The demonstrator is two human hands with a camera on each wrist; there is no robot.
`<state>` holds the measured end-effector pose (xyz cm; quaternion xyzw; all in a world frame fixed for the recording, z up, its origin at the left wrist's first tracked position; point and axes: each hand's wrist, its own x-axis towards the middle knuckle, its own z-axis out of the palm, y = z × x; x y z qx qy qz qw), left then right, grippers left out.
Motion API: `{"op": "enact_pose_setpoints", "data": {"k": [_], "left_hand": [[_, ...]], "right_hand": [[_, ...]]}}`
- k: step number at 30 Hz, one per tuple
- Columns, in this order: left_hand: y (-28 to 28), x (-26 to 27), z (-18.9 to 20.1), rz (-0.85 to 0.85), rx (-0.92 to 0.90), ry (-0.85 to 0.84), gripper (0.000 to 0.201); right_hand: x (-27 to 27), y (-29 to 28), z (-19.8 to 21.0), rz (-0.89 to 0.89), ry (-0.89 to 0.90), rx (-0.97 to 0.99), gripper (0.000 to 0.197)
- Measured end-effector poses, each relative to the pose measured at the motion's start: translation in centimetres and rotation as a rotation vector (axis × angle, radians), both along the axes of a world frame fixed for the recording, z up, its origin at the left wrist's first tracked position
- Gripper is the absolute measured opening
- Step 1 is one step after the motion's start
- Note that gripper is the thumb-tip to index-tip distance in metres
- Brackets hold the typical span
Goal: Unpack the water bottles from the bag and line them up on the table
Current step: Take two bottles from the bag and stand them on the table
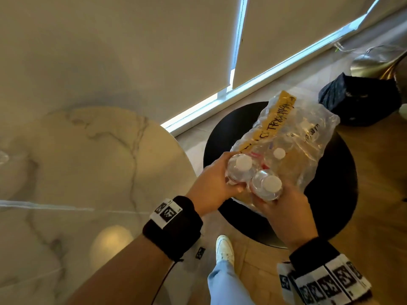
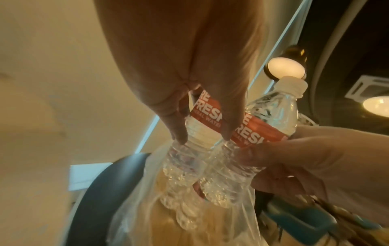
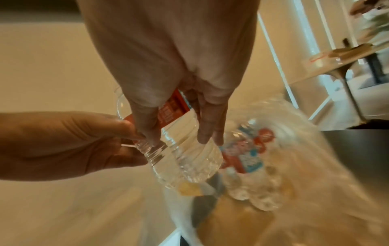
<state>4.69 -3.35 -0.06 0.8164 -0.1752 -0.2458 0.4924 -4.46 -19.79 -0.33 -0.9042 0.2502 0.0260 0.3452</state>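
Observation:
My left hand (image 1: 217,183) grips a clear water bottle (image 1: 240,170) that has a white cap and a red label (image 2: 205,114). Beside it my right hand (image 1: 284,203) grips a second, like bottle (image 1: 267,187), seen from the side in the left wrist view (image 2: 271,116). Both bottles are upright, side by side, with their lower ends just over the open mouth of a clear plastic bag (image 1: 308,137) marked with yellow tape. A third bottle (image 3: 248,154) with a red and blue label lies inside the bag. The bag sits on a black round stool (image 1: 334,194).
A pale marble table (image 1: 77,172) fills the left side, its edge close to the stool. A black bag (image 1: 361,100) lies on the wooden floor at the back right. My white shoe (image 1: 223,247) stands between table and stool. Blinds cover the window behind.

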Motion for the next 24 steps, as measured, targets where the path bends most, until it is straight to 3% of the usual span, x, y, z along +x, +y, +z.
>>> {"op": "enact_pose_setpoints", "data": {"k": [5,10,13,17,21,24], "left_hand": [[13.5,-3.7,2.7,0.262,-0.046,0.016,0.058],[28.4,-7.8,1.7,0.543,0.048,0.076,0.056],[35.2,-9.7,0.4,0.668,0.126,0.113,0.056],[39.9,-10.8,-1.2,0.761,0.171,0.113,0.052],[41.1,-11.1,-1.7,0.788,0.132,0.147,0.059],[40.9,-12.6,-1.0,0.701,0.345,0.313,0.068]], "right_hand": [[0.8,11.1,3.6,0.278,-0.037,0.126,0.047],[2.5,25.2,1.0,0.521,0.035,0.298,0.056],[3.4,32.5,-0.2,0.657,0.085,0.289,0.056],[3.6,38.1,-1.8,0.717,0.159,0.273,0.057],[3.6,39.2,-2.3,0.688,0.202,0.268,0.063],[3.2,37.3,-1.9,0.687,0.251,0.282,0.079]]}}
